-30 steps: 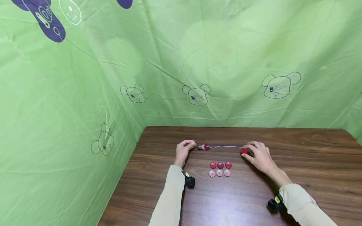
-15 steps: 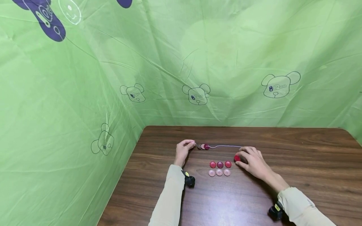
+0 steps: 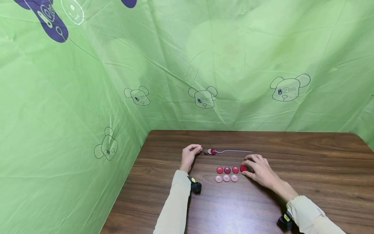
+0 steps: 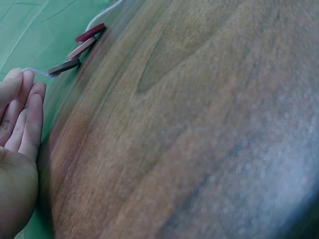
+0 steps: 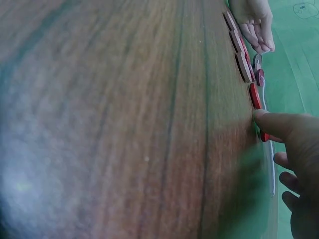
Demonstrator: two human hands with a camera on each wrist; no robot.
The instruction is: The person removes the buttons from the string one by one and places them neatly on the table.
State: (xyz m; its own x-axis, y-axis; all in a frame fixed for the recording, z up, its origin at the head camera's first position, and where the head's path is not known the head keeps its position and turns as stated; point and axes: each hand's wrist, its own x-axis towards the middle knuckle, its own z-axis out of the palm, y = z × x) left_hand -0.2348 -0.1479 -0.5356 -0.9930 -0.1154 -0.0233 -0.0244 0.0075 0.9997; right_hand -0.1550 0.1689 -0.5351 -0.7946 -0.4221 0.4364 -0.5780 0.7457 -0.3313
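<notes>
At the far left of the table, my left hand (image 3: 189,156) pinches one end of a pale lilac cord (image 3: 235,150) between thumb and fingertips. Threaded on it near that hand are a dark brown button (image 4: 65,66), a pink button (image 4: 81,49) and a dark red button (image 4: 90,32). The cord's other end lies loose toward the right. With thumb and fingers, my right hand (image 3: 261,170) holds a bright red button (image 3: 243,168) by its edges, low at the right end of a row. The thumb partly covers this button in the right wrist view.
That row has a red button (image 3: 219,170), a purple button (image 3: 227,170) and another red button (image 3: 235,169). In front of it lie three pink buttons (image 3: 226,178). Green printed cloth (image 3: 175,65) hangs behind and left of the wooden table (image 3: 321,169).
My right hand has left the cord's free end and moved left and nearer with the red button, down to the row's right end. The left hand stays put.
</notes>
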